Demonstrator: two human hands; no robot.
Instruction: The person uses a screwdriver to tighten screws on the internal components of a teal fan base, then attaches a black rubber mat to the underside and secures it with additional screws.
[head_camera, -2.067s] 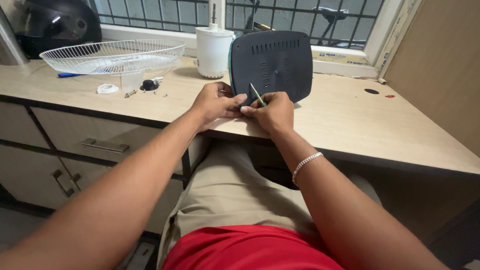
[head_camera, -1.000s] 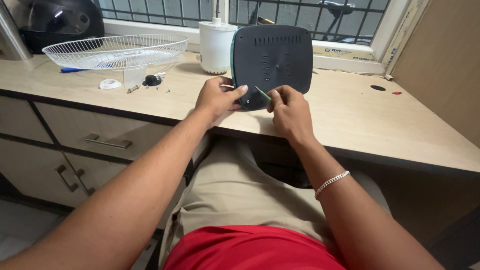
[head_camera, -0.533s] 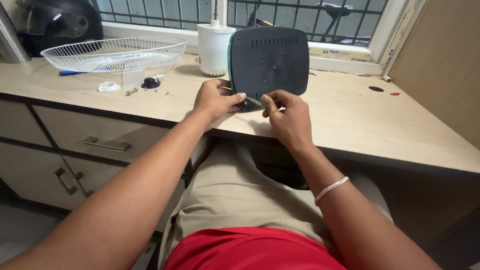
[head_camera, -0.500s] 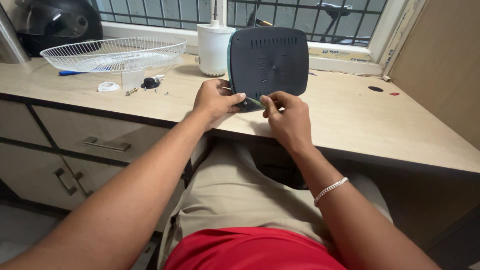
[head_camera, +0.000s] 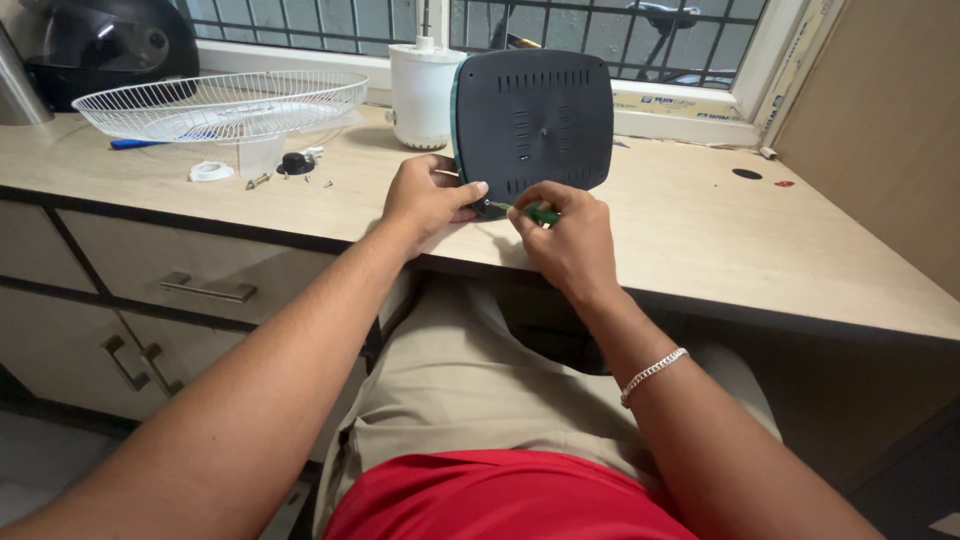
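On the desk (head_camera: 700, 230) the dark fan base (head_camera: 533, 120) stands upright, its lower edge hidden by the gripping left hand (head_camera: 428, 198) and right hand (head_camera: 565, 240) pinching a half-covered green screwdriver (head_camera: 541, 213).

We sit at a wooden desk (head_camera: 700, 230), our left hand (head_camera: 425, 195) steadying the lower edge of a dark fan base (head_camera: 533, 122) standing upright, our right hand (head_camera: 565, 235) pinching a green-handled screwdriver (head_camera: 535, 212) against its bottom. A white wire fan guard (head_camera: 222, 100), a white motor housing (head_camera: 425, 95) and loose screws (head_camera: 300, 180) lie to the left.
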